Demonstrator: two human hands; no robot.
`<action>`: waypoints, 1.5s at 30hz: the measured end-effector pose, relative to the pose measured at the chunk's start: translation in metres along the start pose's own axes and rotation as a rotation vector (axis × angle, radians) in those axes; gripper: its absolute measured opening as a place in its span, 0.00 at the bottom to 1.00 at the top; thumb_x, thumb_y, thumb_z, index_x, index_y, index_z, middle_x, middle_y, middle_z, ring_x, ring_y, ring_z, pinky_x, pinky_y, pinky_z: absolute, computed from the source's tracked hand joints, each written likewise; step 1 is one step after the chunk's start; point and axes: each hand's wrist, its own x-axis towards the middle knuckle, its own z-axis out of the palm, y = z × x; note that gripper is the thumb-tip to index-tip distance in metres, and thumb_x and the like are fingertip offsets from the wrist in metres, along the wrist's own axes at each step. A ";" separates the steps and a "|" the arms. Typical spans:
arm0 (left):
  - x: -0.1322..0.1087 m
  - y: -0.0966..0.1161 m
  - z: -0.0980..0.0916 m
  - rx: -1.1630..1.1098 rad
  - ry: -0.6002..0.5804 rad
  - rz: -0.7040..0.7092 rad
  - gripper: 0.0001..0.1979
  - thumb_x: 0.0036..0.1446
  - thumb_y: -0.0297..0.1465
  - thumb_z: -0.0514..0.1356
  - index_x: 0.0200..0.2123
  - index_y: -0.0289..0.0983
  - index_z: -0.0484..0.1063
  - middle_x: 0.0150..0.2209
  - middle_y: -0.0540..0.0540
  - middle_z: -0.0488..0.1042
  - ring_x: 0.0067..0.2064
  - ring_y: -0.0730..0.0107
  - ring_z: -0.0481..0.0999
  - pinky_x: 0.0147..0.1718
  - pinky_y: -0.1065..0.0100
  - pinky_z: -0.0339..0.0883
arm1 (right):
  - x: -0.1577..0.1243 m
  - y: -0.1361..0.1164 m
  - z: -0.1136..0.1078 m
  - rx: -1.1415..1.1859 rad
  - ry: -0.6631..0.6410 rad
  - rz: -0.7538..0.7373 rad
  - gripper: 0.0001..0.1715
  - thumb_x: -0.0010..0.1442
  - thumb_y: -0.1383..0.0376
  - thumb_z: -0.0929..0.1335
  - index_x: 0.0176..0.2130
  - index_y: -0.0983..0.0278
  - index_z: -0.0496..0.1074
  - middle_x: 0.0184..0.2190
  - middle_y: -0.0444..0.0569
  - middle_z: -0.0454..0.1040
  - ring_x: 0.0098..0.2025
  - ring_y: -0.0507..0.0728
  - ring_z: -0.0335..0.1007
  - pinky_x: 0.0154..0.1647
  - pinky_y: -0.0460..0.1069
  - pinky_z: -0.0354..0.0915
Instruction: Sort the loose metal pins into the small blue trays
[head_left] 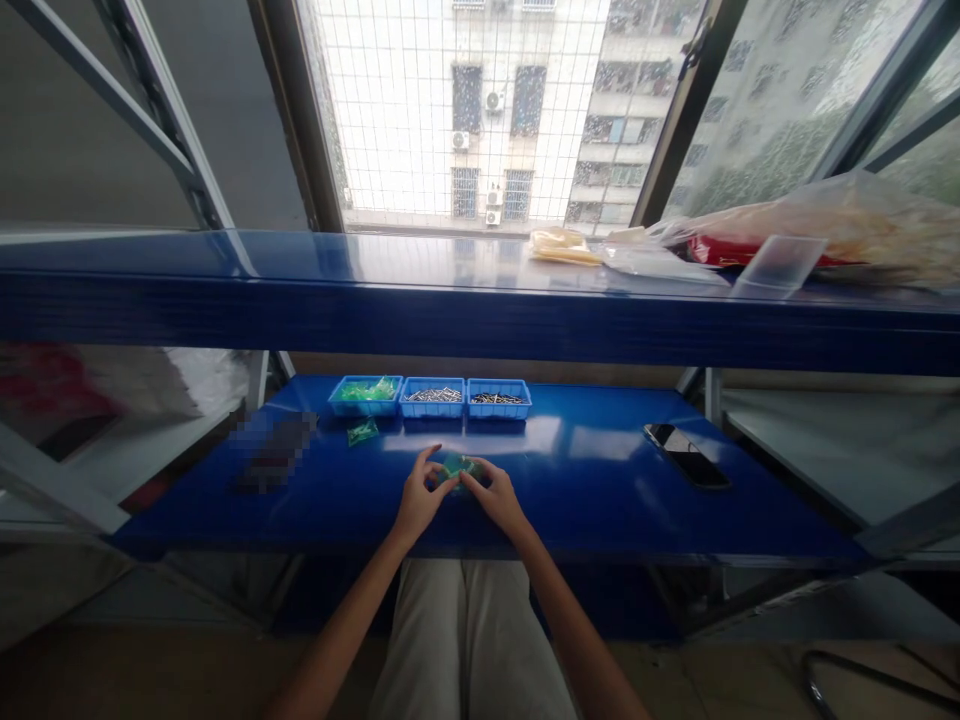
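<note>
A small green plastic bag is pinched between my two hands above the blue tabletop. My left hand grips its left side with finger and thumb, and my right hand grips its right side. Whatever the bag contains is too small to make out. Beyond my hands, another green bag lies flat. Three blue bins stand in a row behind it: a left bin with green bags, a middle bin with silvery metal pieces, and a right bin with darker metal pieces.
A phone lies at the right of the table, and a blurred dark object at the left. A blue upper shelf crosses above the bins, carrying a yellowish packet and plastic bags.
</note>
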 end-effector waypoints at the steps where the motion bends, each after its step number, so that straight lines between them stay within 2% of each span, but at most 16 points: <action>1: 0.000 0.000 -0.001 -0.058 0.017 -0.010 0.29 0.44 0.36 0.61 0.50 0.37 0.59 0.28 0.52 0.69 0.25 0.76 0.66 0.26 0.73 0.58 | 0.000 0.000 -0.001 0.079 -0.012 0.008 0.16 0.53 0.56 0.65 0.39 0.62 0.72 0.33 0.47 0.75 0.35 0.57 0.71 0.37 0.50 0.64; 4: -0.002 0.001 -0.003 -0.152 0.085 -0.038 0.25 0.45 0.38 0.60 0.47 0.37 0.63 0.29 0.51 0.70 0.27 0.75 0.68 0.27 0.73 0.59 | -0.001 -0.001 -0.001 0.276 -0.031 0.063 0.15 0.50 0.57 0.68 0.36 0.64 0.71 0.29 0.47 0.75 0.31 0.56 0.71 0.33 0.49 0.66; 7: -0.004 0.004 -0.003 -0.122 0.121 -0.034 0.20 0.45 0.38 0.61 0.42 0.37 0.68 0.32 0.50 0.71 0.29 0.75 0.69 0.30 0.72 0.61 | -0.001 -0.002 -0.002 0.480 0.016 0.136 0.17 0.47 0.58 0.70 0.36 0.63 0.67 0.30 0.46 0.75 0.32 0.56 0.72 0.34 0.49 0.67; 11: -0.007 0.010 -0.001 -0.019 0.022 0.036 0.16 0.45 0.38 0.60 0.38 0.39 0.71 0.37 0.48 0.72 0.30 0.74 0.70 0.33 0.70 0.63 | -0.002 -0.004 -0.005 0.628 0.115 0.163 0.15 0.47 0.58 0.70 0.33 0.62 0.65 0.33 0.45 0.75 0.37 0.55 0.71 0.40 0.49 0.66; 16: -0.009 0.008 -0.002 0.065 0.028 0.087 0.09 0.49 0.36 0.58 0.32 0.39 0.73 0.36 0.47 0.72 0.34 0.70 0.71 0.37 0.68 0.63 | -0.006 -0.012 -0.008 0.470 -0.016 0.129 0.11 0.48 0.61 0.70 0.34 0.63 0.70 0.32 0.47 0.74 0.35 0.55 0.71 0.35 0.48 0.67; 19: -0.011 0.007 -0.005 0.088 0.035 0.113 0.09 0.51 0.35 0.56 0.32 0.41 0.75 0.39 0.46 0.70 0.40 0.66 0.70 0.41 0.66 0.63 | -0.008 -0.017 -0.010 0.333 0.009 0.045 0.05 0.48 0.64 0.69 0.29 0.63 0.73 0.35 0.50 0.73 0.37 0.57 0.70 0.32 0.48 0.67; 21: -0.012 0.006 -0.007 0.098 0.041 0.137 0.09 0.52 0.35 0.56 0.31 0.41 0.75 0.41 0.46 0.69 0.43 0.65 0.69 0.43 0.65 0.63 | -0.010 -0.020 -0.012 0.257 0.031 -0.019 0.03 0.47 0.67 0.68 0.25 0.62 0.74 0.37 0.49 0.72 0.40 0.57 0.69 0.36 0.49 0.66; 23: -0.014 0.007 -0.007 0.151 0.091 0.148 0.08 0.52 0.35 0.56 0.32 0.42 0.75 0.45 0.46 0.67 0.44 0.64 0.68 0.45 0.62 0.62 | -0.010 -0.022 -0.013 0.186 0.043 -0.059 0.08 0.48 0.71 0.66 0.22 0.61 0.74 0.39 0.48 0.71 0.43 0.58 0.68 0.43 0.52 0.65; 25: -0.017 0.010 -0.006 0.249 0.193 0.152 0.10 0.52 0.35 0.56 0.37 0.45 0.74 0.48 0.46 0.65 0.47 0.62 0.66 0.47 0.59 0.59 | -0.011 -0.023 -0.014 0.139 0.053 -0.075 0.13 0.48 0.73 0.65 0.21 0.59 0.75 0.42 0.47 0.70 0.45 0.58 0.66 0.45 0.52 0.63; 28: -0.022 0.013 -0.003 0.395 0.315 0.177 0.14 0.53 0.33 0.56 0.44 0.47 0.70 0.52 0.46 0.62 0.51 0.59 0.62 0.49 0.56 0.55 | -0.011 -0.020 -0.013 0.138 0.067 -0.080 0.16 0.48 0.75 0.63 0.20 0.59 0.75 0.46 0.46 0.67 0.46 0.57 0.65 0.44 0.52 0.64; 34: -0.029 0.014 0.000 0.487 0.296 0.307 0.10 0.53 0.32 0.55 0.36 0.46 0.74 0.55 0.46 0.59 0.54 0.56 0.59 0.50 0.55 0.53 | -0.012 -0.020 -0.014 0.169 -0.002 -0.118 0.12 0.47 0.73 0.66 0.18 0.61 0.73 0.49 0.46 0.65 0.46 0.57 0.64 0.45 0.51 0.63; 36: -0.029 0.014 -0.001 0.474 0.296 0.321 0.11 0.52 0.33 0.55 0.39 0.45 0.73 0.54 0.45 0.60 0.54 0.56 0.60 0.50 0.56 0.53 | -0.012 -0.023 -0.015 0.192 -0.006 -0.121 0.07 0.46 0.71 0.68 0.20 0.62 0.73 0.50 0.48 0.65 0.47 0.58 0.64 0.46 0.52 0.63; 38: -0.028 0.014 -0.002 0.446 0.288 0.298 0.17 0.52 0.34 0.56 0.46 0.44 0.68 0.54 0.43 0.61 0.54 0.57 0.61 0.49 0.57 0.55 | -0.013 -0.025 -0.015 0.202 -0.015 -0.089 0.02 0.45 0.68 0.70 0.23 0.62 0.72 0.47 0.50 0.68 0.46 0.59 0.65 0.45 0.52 0.63; 40: -0.028 0.014 -0.002 0.419 0.264 0.273 0.17 0.51 0.35 0.57 0.47 0.44 0.67 0.53 0.43 0.62 0.53 0.58 0.62 0.48 0.58 0.56 | -0.013 -0.026 -0.014 0.203 -0.040 -0.014 0.04 0.48 0.64 0.70 0.27 0.63 0.72 0.38 0.50 0.72 0.40 0.58 0.68 0.40 0.51 0.65; 42: -0.028 0.014 -0.001 0.404 0.234 0.261 0.11 0.51 0.37 0.57 0.39 0.45 0.72 0.49 0.45 0.66 0.52 0.58 0.63 0.48 0.58 0.56 | -0.014 -0.024 -0.012 0.201 -0.058 0.068 0.08 0.50 0.61 0.69 0.30 0.63 0.71 0.31 0.49 0.74 0.34 0.56 0.69 0.32 0.48 0.65; 45: -0.024 0.013 -0.003 0.355 0.207 0.230 0.08 0.50 0.39 0.57 0.28 0.43 0.73 0.38 0.47 0.73 0.46 0.59 0.68 0.46 0.59 0.59 | -0.011 -0.020 -0.008 0.248 -0.046 0.168 0.14 0.50 0.56 0.68 0.33 0.64 0.70 0.28 0.49 0.73 0.30 0.55 0.69 0.23 0.46 0.63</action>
